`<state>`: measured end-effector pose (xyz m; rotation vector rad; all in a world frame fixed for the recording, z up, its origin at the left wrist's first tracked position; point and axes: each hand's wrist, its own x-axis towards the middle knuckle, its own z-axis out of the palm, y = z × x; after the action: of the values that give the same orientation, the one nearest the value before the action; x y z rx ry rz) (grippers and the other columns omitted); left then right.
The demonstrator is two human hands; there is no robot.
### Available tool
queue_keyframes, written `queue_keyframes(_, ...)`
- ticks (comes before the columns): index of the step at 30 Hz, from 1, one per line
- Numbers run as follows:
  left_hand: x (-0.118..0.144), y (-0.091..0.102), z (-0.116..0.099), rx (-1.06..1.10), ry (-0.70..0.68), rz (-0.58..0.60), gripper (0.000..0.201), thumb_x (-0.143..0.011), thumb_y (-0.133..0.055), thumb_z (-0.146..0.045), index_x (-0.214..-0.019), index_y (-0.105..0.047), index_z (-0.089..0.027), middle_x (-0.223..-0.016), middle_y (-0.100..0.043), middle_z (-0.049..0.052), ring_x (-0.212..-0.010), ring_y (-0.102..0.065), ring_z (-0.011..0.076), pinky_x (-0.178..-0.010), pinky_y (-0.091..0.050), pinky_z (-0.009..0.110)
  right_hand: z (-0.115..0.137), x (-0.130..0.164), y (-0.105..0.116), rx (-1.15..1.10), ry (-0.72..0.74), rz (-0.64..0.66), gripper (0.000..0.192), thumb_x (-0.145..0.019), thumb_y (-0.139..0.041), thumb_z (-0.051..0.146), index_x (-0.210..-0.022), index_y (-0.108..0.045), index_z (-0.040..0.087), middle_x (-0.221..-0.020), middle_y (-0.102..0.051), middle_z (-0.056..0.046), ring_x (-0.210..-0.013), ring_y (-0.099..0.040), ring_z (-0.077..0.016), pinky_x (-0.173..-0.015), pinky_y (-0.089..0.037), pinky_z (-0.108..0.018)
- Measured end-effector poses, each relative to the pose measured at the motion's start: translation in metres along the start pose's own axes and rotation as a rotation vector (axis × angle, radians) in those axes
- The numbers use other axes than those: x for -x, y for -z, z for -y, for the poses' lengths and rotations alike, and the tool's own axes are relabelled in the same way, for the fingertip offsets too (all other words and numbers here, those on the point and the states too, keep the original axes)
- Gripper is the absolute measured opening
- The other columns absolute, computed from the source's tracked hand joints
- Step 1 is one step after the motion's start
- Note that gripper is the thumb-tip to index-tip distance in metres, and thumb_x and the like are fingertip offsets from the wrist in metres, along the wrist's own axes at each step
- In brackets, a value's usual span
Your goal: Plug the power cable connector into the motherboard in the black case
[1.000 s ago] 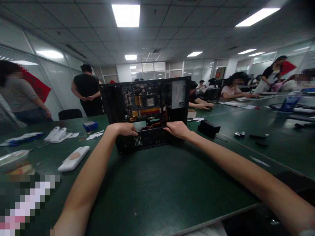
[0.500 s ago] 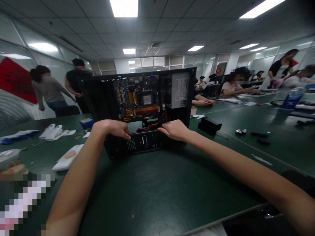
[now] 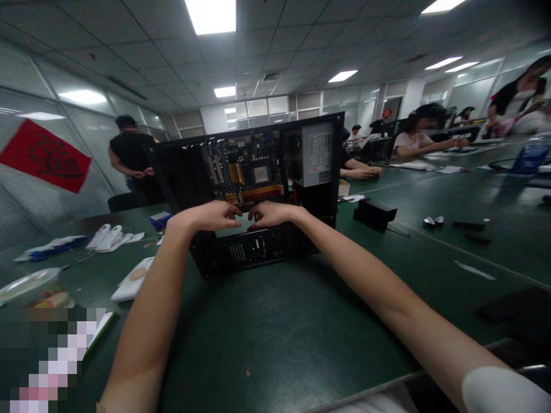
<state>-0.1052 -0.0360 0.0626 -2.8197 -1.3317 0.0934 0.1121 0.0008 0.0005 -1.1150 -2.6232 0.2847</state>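
A black computer case [image 3: 215, 263] stands upright on the green table, its open side towards me. Inside are a motherboard [image 3: 232, 166] at the middle and a grey power supply [image 3: 316, 158] at the upper right. My left hand [image 3: 217, 215] reaches over the case's lower panel, fingers bent and a little apart, with nothing seen in them. Facing it from the right, my right hand [image 3: 273, 214] hovers at the same opening with thumb and fingers apart. Red and orange cables that ran by the opening are mostly covered by my right hand.
Right of the case lies a black box-shaped part [image 3: 374, 214]. On the left are a white pouch-like item [image 3: 133, 279], a clear food container [image 3: 37, 287], white objects [image 3: 109, 238] and a small blue box [image 3: 160, 221]. Other people sit and stand around the table.
Both hands have come off the lower panel's edge and moved inward, closer together over the opening. My right hand has shifted left. The view has turned slightly left.
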Motion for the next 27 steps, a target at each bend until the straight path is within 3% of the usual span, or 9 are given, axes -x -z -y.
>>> queue_keyframes(4,-0.004,-0.004,-0.002,0.039,-0.137,-0.077,0.075,-0.087,-0.062,-0.060,-0.150,-0.052,-0.019,-0.150,-0.058,0.012,-0.130,-0.059,0.0285,-0.106,-0.046,0.034,-0.005,0.016,0.018,-0.358,0.034,-0.185,0.024,-0.094,-0.063,0.025,-0.112,-0.071,0.011,-0.090,-0.073,-0.006,-0.067,-0.062,-0.0111,-0.059,-0.046,-0.022)
queue_keyframes(8,-0.005,-0.005,-0.014,0.051,-0.247,-0.137,0.085,-0.085,-0.066,-0.062,-0.155,-0.043,-0.019,-0.156,-0.051,0.013,-0.137,-0.053,0.0295,-0.111,-0.041,0.036,0.008,0.049,0.046,-0.587,0.095,-0.249,0.030,-0.098,-0.062,0.039,-0.109,-0.070,0.012,-0.070,-0.062,0.002,-0.047,-0.046,-0.0053,-0.043,-0.035,-0.019)
queue_keyframes(12,0.000,0.004,-0.035,0.074,-0.257,-0.113,0.063,-0.087,-0.065,-0.058,-0.136,-0.062,-0.018,-0.130,-0.070,0.010,-0.111,-0.067,0.0254,-0.094,-0.049,0.031,0.022,0.078,0.066,-0.494,0.118,-0.104,0.033,-0.095,-0.067,0.043,-0.103,-0.073,0.012,-0.064,-0.059,0.003,-0.044,-0.045,-0.0041,-0.040,-0.032,-0.017)
queue_keyframes(15,0.008,0.011,-0.049,0.093,-0.301,-0.138,0.048,-0.091,-0.062,-0.053,-0.122,-0.069,-0.017,-0.113,-0.075,0.007,-0.096,-0.069,0.0219,-0.084,-0.050,0.029,0.030,0.090,0.074,-0.419,0.081,-0.023,0.035,-0.095,-0.067,0.046,-0.091,-0.074,0.011,-0.058,-0.059,0.003,-0.043,-0.046,-0.0051,-0.040,-0.033,-0.018)
queue_keyframes(19,0.017,0.015,-0.059,0.120,-0.332,-0.224,0.051,-0.088,-0.066,-0.053,-0.126,-0.067,-0.019,-0.120,-0.072,0.008,-0.103,-0.067,0.0229,-0.088,-0.050,0.030,0.039,0.093,0.076,-0.396,0.050,0.073,0.034,-0.094,-0.066,0.046,-0.087,-0.072,0.013,-0.067,-0.067,0.000,-0.048,-0.055,-0.0075,-0.045,-0.039,-0.019)
queue_keyframes(22,0.019,0.016,-0.060,0.112,-0.327,-0.264,0.057,-0.084,-0.071,-0.050,-0.130,-0.063,-0.019,-0.122,-0.070,0.009,-0.105,-0.066,0.0241,-0.088,-0.050,0.032,0.046,0.093,0.075,-0.377,0.037,0.042,0.037,-0.095,-0.065,0.047,-0.080,-0.068,0.014,-0.064,-0.065,0.000,-0.051,-0.058,-0.0090,-0.047,-0.041,-0.020)
queue_keyframes(27,0.019,0.017,-0.058,0.103,-0.326,-0.409,0.051,-0.085,-0.069,-0.045,-0.126,-0.062,-0.016,-0.104,-0.071,0.007,-0.084,-0.064,0.0191,-0.073,-0.049,0.028,0.054,0.095,0.076,-0.383,-0.038,-0.045,0.043,-0.100,-0.058,0.048,-0.071,-0.058,0.016,-0.055,-0.057,0.002,-0.047,-0.055,-0.0094,-0.045,-0.038,-0.021)
